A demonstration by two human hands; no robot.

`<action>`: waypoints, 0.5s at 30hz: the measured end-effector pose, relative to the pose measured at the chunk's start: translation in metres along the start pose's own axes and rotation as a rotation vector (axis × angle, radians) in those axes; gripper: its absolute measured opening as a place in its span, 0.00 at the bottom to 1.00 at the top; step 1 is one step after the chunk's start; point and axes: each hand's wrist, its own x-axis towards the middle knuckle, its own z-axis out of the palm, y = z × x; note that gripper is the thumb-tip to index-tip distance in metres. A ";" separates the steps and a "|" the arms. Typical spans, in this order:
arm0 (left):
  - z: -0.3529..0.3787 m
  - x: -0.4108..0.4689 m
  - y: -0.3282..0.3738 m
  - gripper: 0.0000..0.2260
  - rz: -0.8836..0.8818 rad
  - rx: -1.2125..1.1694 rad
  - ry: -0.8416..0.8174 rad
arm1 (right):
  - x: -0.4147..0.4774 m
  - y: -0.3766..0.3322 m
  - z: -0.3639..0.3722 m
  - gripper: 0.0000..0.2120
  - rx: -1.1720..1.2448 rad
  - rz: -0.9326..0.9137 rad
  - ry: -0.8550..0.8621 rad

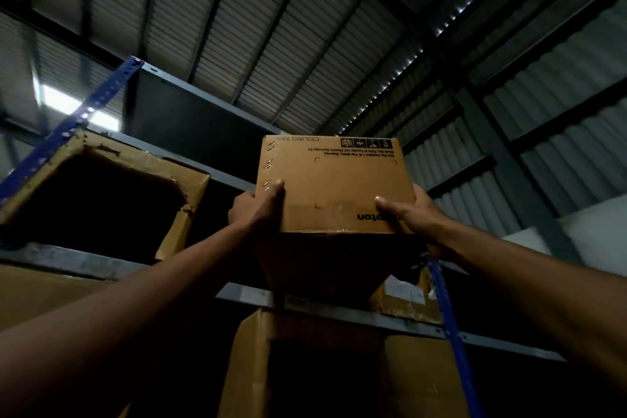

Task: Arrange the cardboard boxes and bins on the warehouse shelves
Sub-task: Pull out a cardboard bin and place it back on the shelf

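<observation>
Left hand [253, 211], right hand [413, 215], one box [334, 176]

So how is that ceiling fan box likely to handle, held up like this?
The cardboard box probably stays stiff: its faces look flat and its seam is stapled. It may be fairly heavy, since the left hand and right hand both grip it. Held overhead by its lower corners, it could tip.

Cardboard box [334, 185] — upside-down print "CEILING FAN", partial "…pton"; smaller lines seemingly illegible.
</observation>
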 end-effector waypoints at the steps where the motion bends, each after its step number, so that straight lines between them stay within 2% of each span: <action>1: -0.002 -0.006 0.003 0.28 -0.030 -0.103 -0.050 | -0.007 -0.007 -0.003 0.37 -0.025 -0.024 0.022; 3: -0.008 -0.017 0.007 0.30 -0.089 -0.263 -0.156 | -0.019 -0.021 -0.007 0.38 -0.052 -0.047 0.051; 6: -0.019 -0.025 0.010 0.32 -0.088 -0.347 -0.275 | -0.040 -0.047 -0.012 0.39 -0.119 -0.083 0.102; 10: -0.036 -0.033 0.019 0.32 -0.064 -0.385 -0.303 | -0.071 -0.083 -0.011 0.43 -0.219 -0.099 0.196; 15: -0.061 -0.053 0.033 0.34 -0.042 -0.436 -0.299 | -0.116 -0.131 -0.009 0.42 -0.281 -0.088 0.212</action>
